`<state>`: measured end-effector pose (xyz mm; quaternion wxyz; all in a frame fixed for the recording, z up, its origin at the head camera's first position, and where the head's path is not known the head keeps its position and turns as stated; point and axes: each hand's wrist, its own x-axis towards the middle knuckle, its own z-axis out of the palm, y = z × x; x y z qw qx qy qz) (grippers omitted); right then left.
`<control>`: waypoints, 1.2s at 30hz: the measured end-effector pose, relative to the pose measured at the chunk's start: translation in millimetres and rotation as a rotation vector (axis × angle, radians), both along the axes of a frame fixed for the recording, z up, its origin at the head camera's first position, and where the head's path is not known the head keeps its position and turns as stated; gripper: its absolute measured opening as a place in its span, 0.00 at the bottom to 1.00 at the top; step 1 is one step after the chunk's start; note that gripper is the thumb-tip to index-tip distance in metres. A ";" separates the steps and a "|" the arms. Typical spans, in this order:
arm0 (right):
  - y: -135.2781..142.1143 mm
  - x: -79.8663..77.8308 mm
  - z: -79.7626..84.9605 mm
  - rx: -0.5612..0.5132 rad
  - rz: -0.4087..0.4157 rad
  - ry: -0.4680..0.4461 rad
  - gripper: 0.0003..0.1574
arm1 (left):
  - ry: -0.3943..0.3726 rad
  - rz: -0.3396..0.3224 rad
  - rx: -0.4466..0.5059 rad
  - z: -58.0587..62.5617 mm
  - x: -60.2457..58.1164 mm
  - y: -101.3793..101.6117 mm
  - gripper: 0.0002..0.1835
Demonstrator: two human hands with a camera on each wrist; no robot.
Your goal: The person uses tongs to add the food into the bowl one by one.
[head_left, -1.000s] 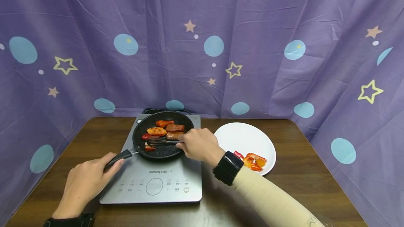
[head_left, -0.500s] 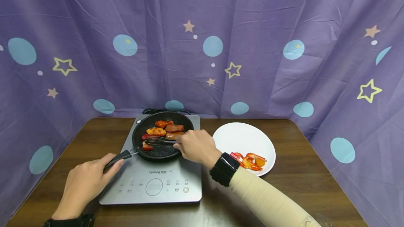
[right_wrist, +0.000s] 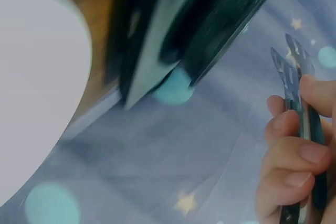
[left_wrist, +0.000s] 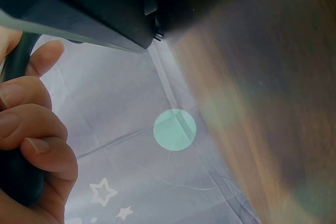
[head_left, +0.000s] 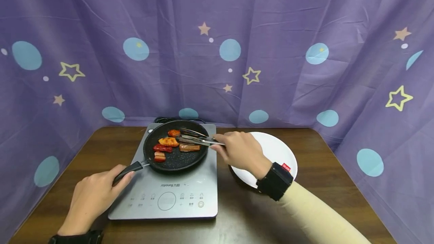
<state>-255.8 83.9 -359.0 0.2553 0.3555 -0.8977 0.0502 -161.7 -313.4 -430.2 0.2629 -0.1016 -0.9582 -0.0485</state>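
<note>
My left hand (head_left: 96,191) grips the black handle (head_left: 128,171) of a frying pan (head_left: 179,164); the left wrist view shows its fingers curled round it. In my right hand (head_left: 241,152) is a pair of metal tongs (right_wrist: 294,80), fingers curled round their arms, tips spread apart. In the head view the tongs reach over the pan's back right, overlapping a dark brown meat block that they mostly hide. Around them in the pan lie a reddish drumstick (head_left: 174,133), an orange-brown piece (head_left: 168,142), a red piece (head_left: 162,148), a layered red-and-pale piece (head_left: 159,156) and a brown strip (head_left: 189,148).
The pan stands on a silver induction cooker (head_left: 135,210) with a touch panel. A white plate (head_left: 274,148) lies to its right on the wooden table (head_left: 322,183); my right forearm hides its front food. Black cable (head_left: 162,119) is coiled behind, before a purple curtain (head_left: 281,18).
My right hand has moved right and the tongs have gone from the layered piece at the pan's front left to the back right, spreading. The forearm now covers the shrimp. My left hand stays put.
</note>
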 end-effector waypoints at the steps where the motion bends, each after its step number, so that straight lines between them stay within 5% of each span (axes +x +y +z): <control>1: 9.7 0.2 1.8 0.000 -0.009 0.008 0.15 | -0.004 0.002 0.001 0.2 -0.2 0.2 0.17; 11: 94.1 7.0 -6.2 0.036 -0.090 -0.020 0.19 | 0.003 0.001 0.004 -3.0 0.5 0.6 0.16; 19: 143.1 32.7 -30.6 0.028 -0.235 -0.146 0.22 | 0.052 -0.023 -0.002 -1.8 -0.7 0.3 0.13; 36: 172.1 72.9 -50.3 0.050 -0.386 -0.311 0.15 | 0.034 -0.025 -0.005 -2.6 -2.9 -0.7 0.13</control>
